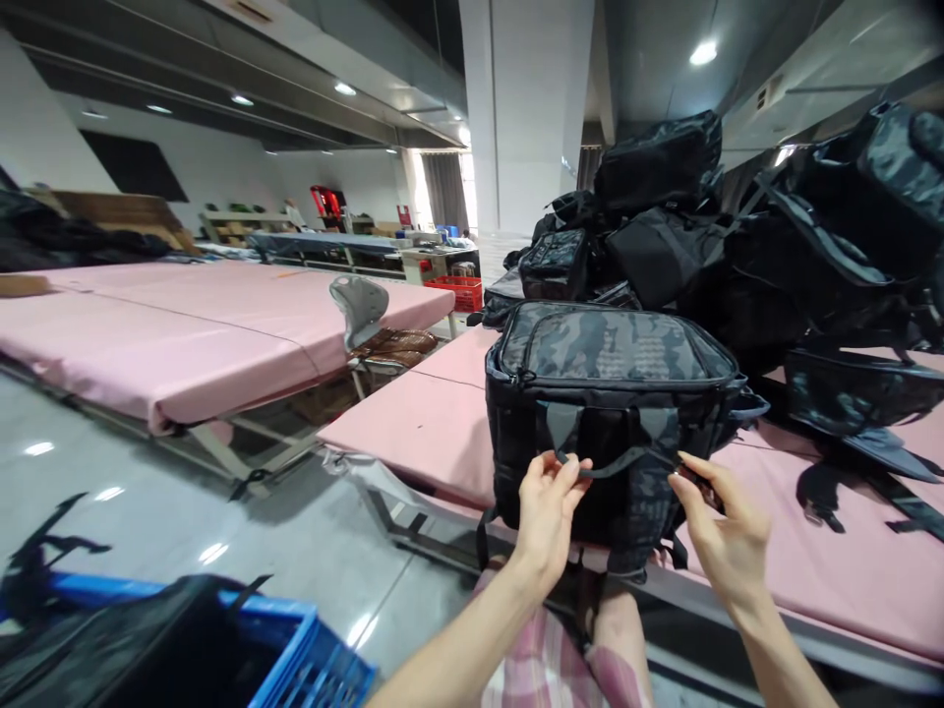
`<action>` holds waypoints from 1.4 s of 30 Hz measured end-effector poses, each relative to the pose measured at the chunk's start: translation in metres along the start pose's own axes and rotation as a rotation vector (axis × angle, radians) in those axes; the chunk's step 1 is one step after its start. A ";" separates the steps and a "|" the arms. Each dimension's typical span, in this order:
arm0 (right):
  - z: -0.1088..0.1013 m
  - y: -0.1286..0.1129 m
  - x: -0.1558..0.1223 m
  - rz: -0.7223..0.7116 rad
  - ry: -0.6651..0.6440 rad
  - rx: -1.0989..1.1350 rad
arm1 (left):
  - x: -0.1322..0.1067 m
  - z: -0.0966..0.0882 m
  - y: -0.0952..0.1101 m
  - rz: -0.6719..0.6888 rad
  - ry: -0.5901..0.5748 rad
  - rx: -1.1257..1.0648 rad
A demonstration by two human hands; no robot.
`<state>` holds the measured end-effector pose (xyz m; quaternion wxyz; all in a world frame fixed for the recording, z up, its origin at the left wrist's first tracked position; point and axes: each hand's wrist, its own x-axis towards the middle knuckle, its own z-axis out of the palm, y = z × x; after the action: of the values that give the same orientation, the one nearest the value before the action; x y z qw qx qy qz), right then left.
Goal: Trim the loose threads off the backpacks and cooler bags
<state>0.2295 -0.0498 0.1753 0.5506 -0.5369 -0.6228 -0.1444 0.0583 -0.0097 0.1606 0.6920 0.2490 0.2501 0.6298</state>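
Note:
A black and grey camouflage backpack (612, 344) lies on its side at the edge of a pink-covered table, straps facing me. My left hand (550, 501) pinches a thin dark strap (619, 462) that curves across this side of the bag. At the strap's right end, my right hand (727, 531) is closed, thumb and forefinger close together. Something small and dark shows within its fingers, too unclear to name. A camouflage shoulder strap (649, 501) hangs down between the hands, over the table edge.
Black and camouflage bags (671, 236) are heaped behind and to the right. A blue crate (310, 649) with dark bags stands on the floor at lower left. A chair (369, 315) stands between this table and another pink table (184, 315). A white pillar (523, 118) rises behind.

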 end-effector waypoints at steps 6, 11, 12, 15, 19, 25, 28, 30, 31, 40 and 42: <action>0.006 -0.025 0.017 -0.284 -0.107 -0.049 | 0.001 0.003 0.015 -0.138 -0.137 -0.017; 0.020 -0.043 0.030 -0.425 -0.191 -0.178 | 0.005 -0.001 0.022 -0.122 -0.194 0.010; 0.024 -0.045 0.032 -0.444 -0.210 -0.189 | 0.006 -0.002 0.023 -0.117 -0.202 0.015; 0.034 -0.045 0.035 -0.452 -0.254 -0.158 | 0.008 -0.006 0.023 -0.151 -0.258 0.010; 0.034 -0.039 0.038 -0.314 -0.266 0.039 | 0.010 -0.010 0.025 -0.295 -0.246 -0.112; 0.028 -0.042 0.038 -0.427 -0.242 -0.103 | 0.012 -0.006 0.029 -0.091 -0.107 0.070; 0.034 -0.050 0.037 -0.486 -0.198 -0.221 | 0.013 -0.002 0.029 -0.004 -0.098 0.188; 0.038 -0.053 0.038 -0.451 -0.205 -0.199 | 0.013 0.001 0.032 0.018 -0.103 0.259; 0.038 -0.052 0.040 -0.396 -0.214 -0.137 | 0.014 0.001 0.034 0.032 -0.098 0.298; -0.003 0.096 -0.009 0.707 0.381 0.349 | 0.075 -0.138 0.030 0.392 0.198 1.026; 0.007 0.126 -0.042 0.952 0.309 0.432 | 0.091 -0.173 0.005 0.227 0.169 1.220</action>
<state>0.3228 -0.0176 0.0860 0.7380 -0.6067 -0.2382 0.1747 -0.0516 0.0869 0.0310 0.3320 0.5734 0.5907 0.4606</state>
